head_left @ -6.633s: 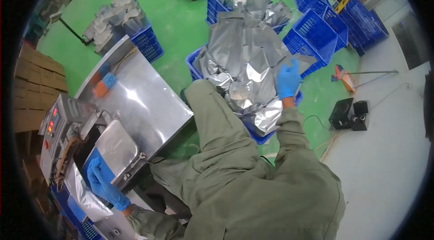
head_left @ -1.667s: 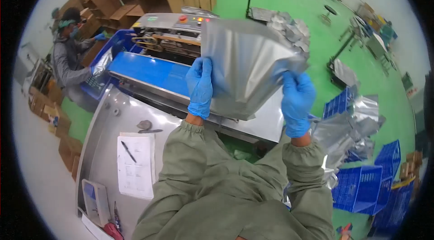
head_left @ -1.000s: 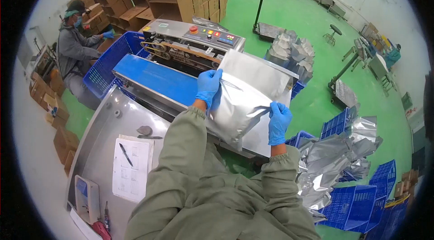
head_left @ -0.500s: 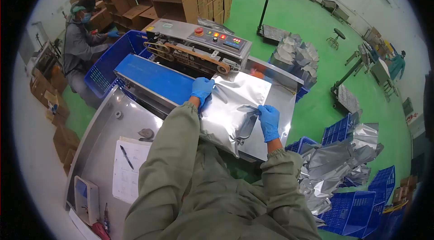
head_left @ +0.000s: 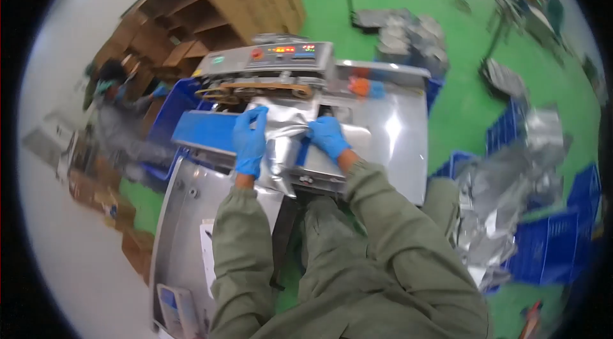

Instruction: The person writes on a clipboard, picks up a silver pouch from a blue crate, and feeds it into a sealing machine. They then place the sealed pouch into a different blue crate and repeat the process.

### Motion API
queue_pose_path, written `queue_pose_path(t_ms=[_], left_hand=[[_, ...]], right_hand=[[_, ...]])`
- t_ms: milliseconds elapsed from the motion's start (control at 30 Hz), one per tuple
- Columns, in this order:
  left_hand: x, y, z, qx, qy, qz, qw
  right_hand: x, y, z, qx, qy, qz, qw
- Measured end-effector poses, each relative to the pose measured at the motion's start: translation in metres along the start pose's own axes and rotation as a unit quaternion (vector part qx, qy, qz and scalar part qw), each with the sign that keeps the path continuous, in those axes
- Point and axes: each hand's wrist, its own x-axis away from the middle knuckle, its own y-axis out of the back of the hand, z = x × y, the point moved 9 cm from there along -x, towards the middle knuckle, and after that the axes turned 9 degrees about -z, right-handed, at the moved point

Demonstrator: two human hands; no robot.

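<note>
A silver foil bag [head_left: 280, 154] hangs creased over the front of the band sealing machine [head_left: 262, 66], its upper part below the brown sealing belt. My left hand [head_left: 250, 138], in a blue glove, pinches the bag's upper left edge, above the right end of the blue conveyor belt [head_left: 205, 129]. My right hand [head_left: 328, 136], also gloved, is closed on the bag's right edge, beside a bare metal part of the machine. The bag's lower end hangs beyond the machine's front edge. Motion blurs the picture somewhat.
A steel side table [head_left: 185, 230] with papers is at the left. Filled silver bags [head_left: 511, 179] and blue crates [head_left: 543, 243] stand at the right. A co-worker in grey [head_left: 124, 119] sits at the left, near cardboard boxes [head_left: 249, 0]. An orange-and-blue item [head_left: 364, 87] lies on the steel surface.
The bag has shifted left along the machine and is now more bunched. My right hand has come left, closer to my left hand. The camera view has turned.
</note>
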Motion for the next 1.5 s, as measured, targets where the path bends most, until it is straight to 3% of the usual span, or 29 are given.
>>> queue_pose_path(t_ms=[33, 67, 100, 133, 200, 267, 333, 367, 400, 433, 467, 500, 533, 600, 633, 700, 733, 767, 833, 900, 967, 1033, 1133, 1200, 1267, 1333, 1367, 1467, 1500], left_hand=[[0.011, -0.006, -0.015, 0.008, 0.008, 0.029, 1.000], [0.021, -0.016, -0.027, 0.024, 0.013, 0.070, 0.997], [0.032, -0.023, -0.033, 0.110, 0.035, 0.095, 0.989], [0.042, -0.027, -0.041, 0.060, -0.026, 0.129, 0.989], [0.071, -0.033, -0.073, 0.036, 0.007, 0.181, 0.983], [0.090, -0.037, -0.066, 0.110, 0.028, 0.165, 0.980], [0.107, -0.041, -0.063, 0.065, 0.049, 0.174, 0.981], [0.113, -0.045, -0.064, 0.079, 0.050, 0.166, 0.982], [0.118, -0.051, -0.062, 0.082, 0.054, 0.171, 0.980], [0.121, -0.056, -0.059, 0.080, 0.050, 0.180, 0.979], [0.122, -0.059, -0.057, 0.077, 0.045, 0.187, 0.978], [0.124, -0.067, -0.058, 0.096, 0.043, 0.203, 0.973], [0.127, -0.072, -0.060, 0.098, 0.048, 0.199, 0.974], [0.132, -0.087, -0.076, 0.093, 0.033, 0.221, 0.970], [0.135, -0.093, -0.082, 0.105, 0.031, 0.232, 0.966], [0.141, -0.103, -0.093, 0.127, 0.035, 0.240, 0.962], [0.144, -0.109, -0.100, 0.149, 0.034, 0.252, 0.956], [0.147, -0.111, -0.103, 0.162, 0.046, 0.255, 0.952], [0.149, -0.112, -0.100, 0.169, 0.058, 0.254, 0.951], [0.152, -0.108, -0.095, 0.170, 0.073, 0.253, 0.950], [0.152, -0.105, -0.095, 0.161, 0.067, 0.259, 0.950], [0.147, -0.099, -0.092, 0.157, 0.072, 0.252, 0.952], [0.148, -0.098, -0.077, 0.129, 0.134, 0.256, 0.949], [0.154, -0.112, -0.092, 0.113, 0.043, 0.304, 0.945], [0.170, -0.130, -0.104, 0.179, 0.114, 0.336, 0.917], [0.183, -0.154, -0.121, 0.192, 0.010, 0.378, 0.906], [0.185, -0.163, -0.134, 0.222, 0.016, 0.387, 0.895], [0.172, -0.183, -0.160, 0.343, 0.041, 0.342, 0.874], [0.162, -0.192, -0.160, 0.335, 0.043, 0.325, 0.883]], right_hand=[[-0.001, -0.015, 0.003, 0.031, 0.013, 0.016, 0.999], [0.013, -0.040, -0.036, -0.152, -0.213, 0.018, 0.965], [0.007, -0.013, -0.012, -0.158, -0.159, 0.004, 0.974], [0.025, 0.039, -0.007, -0.308, -0.236, -0.078, 0.918], [0.064, 0.076, -0.019, -0.213, -0.246, -0.098, 0.940], [0.125, 0.153, -0.042, -0.243, -0.338, -0.118, 0.901], [0.216, 0.227, -0.099, -0.136, -0.393, -0.231, 0.880], [0.267, 0.274, -0.117, -0.198, -0.504, -0.274, 0.795], [0.325, 0.314, -0.152, -0.035, -0.499, -0.321, 0.805], [0.333, 0.372, -0.134, 0.361, -0.380, -0.161, 0.836], [0.410, 0.423, -0.158, 0.200, -0.492, -0.389, 0.753], [0.448, 0.465, -0.166, 0.330, -0.459, -0.417, 0.712], [0.469, 0.499, -0.167, 0.428, -0.420, -0.378, 0.705], [0.520, 0.538, -0.207, 0.304, -0.502, -0.344, 0.733], [0.531, 0.545, -0.216, 0.305, -0.496, -0.342, 0.737], [0.545, 0.528, -0.252, 0.213, -0.534, -0.230, 0.785], [0.552, 0.527, -0.262, 0.216, -0.527, -0.228, 0.790], [0.561, 0.514, -0.275, 0.214, -0.544, -0.166, 0.795], [0.550, 0.500, -0.275, 0.214, -0.548, -0.097, 0.803], [0.540, 0.514, -0.237, 0.329, -0.564, -0.201, 0.731], [0.530, 0.518, -0.205, 0.351, -0.551, -0.285, 0.701], [0.481, 0.521, -0.152, 0.355, -0.485, -0.352, 0.718], [0.415, 0.501, -0.107, 0.348, -0.432, -0.316, 0.770], [0.362, 0.499, -0.076, 0.322, -0.379, -0.330, 0.802], [0.303, 0.503, -0.042, 0.293, -0.318, -0.350, 0.831], [0.240, 0.502, -0.007, 0.254, -0.246, -0.350, 0.868], [0.215, 0.498, 0.003, 0.240, -0.233, -0.346, 0.877], [0.149, 0.475, 0.029, 0.078, -0.169, -0.362, 0.914], [0.132, 0.465, 0.029, 0.012, -0.200, -0.374, 0.906]])
